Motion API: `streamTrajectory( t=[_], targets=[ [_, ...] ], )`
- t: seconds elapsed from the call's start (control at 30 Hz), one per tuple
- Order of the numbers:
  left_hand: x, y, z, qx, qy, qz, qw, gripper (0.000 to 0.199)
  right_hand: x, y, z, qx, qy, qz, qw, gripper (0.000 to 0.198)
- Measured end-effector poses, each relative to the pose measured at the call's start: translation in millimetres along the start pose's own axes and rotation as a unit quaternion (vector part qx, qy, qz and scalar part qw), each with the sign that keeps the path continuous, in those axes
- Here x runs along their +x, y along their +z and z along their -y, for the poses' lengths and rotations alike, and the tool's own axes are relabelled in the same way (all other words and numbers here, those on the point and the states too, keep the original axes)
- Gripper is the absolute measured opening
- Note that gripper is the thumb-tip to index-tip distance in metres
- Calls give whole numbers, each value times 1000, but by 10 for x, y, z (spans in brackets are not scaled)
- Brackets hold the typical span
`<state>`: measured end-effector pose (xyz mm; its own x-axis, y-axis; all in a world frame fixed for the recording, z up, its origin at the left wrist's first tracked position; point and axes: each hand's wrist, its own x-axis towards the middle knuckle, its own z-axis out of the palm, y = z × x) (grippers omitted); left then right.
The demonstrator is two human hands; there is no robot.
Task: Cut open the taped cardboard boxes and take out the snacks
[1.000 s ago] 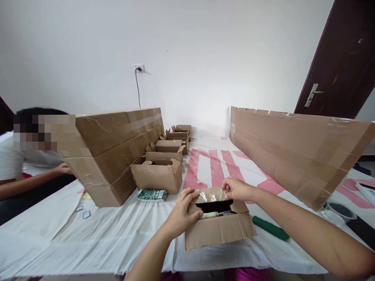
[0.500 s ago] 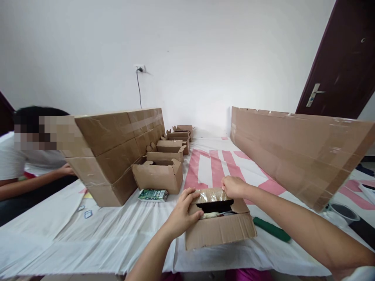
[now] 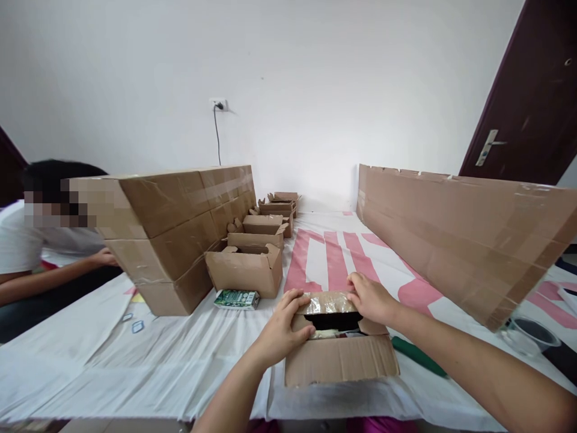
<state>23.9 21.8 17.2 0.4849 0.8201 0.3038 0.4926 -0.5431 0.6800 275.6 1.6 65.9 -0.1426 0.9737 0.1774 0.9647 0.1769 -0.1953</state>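
Note:
A small cardboard box (image 3: 342, 361) sits close to me at the front of the table, with clear tape on its far flap. Through its dark opening I see pale items, too hidden to name. My left hand (image 3: 286, 328) grips the box's left far corner, thumb on the near side and fingers over the flap. At the right far corner, my right hand (image 3: 369, 297) holds the flap edge between thumb and curled fingers. A green and white carton (image 3: 237, 299) lies left of the box. Just right of the box, partly under my right forearm, is a dark green object (image 3: 418, 356).
Several open cardboard boxes (image 3: 243, 270) stand in a row going back. Behind them on the left is a stacked cardboard wall (image 3: 175, 234); another cardboard panel (image 3: 460, 234) stands right. A person (image 3: 54, 240) sits far left. A clear plastic container (image 3: 534, 331) is at right.
My right hand has shifted slightly right and its fingers have loosened from a fist to a thumb-and-finger hold on the flap. My left hand stays on the box. The view has shifted slightly.

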Motion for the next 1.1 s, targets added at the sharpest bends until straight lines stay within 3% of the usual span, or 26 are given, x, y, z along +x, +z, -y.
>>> streamTrajectory(
  t=[0.13, 0.27, 0.47, 0.63, 0.8, 1.1],
  targets=[
    [-1, 1, 2, -4, 9, -4, 1000, 47, 0, 99, -17, 10, -18, -27, 999, 8],
    [-14, -2, -21, 4, 10, -7, 1000, 46, -83, 191, 34, 17, -55, -62, 996, 13],
    [-15, 20, -50, 29, 6, -23, 999, 50, -210, 203, -8, 57, -161, -66, 983, 14],
    [-11, 28, -30, 30, 5, -22, 999, 50, -261, 142, -130, 154, -263, -72, 950, 14],
    [-8, 27, -18, 23, 7, -16, 1000, 50, -317, 91, -185, 194, -277, -52, 939, 14],
    [-13, 9, -20, 9, -5, -2, 1000, 51, -372, 30, -188, 237, -245, -7, 940, 17]
  ],
)
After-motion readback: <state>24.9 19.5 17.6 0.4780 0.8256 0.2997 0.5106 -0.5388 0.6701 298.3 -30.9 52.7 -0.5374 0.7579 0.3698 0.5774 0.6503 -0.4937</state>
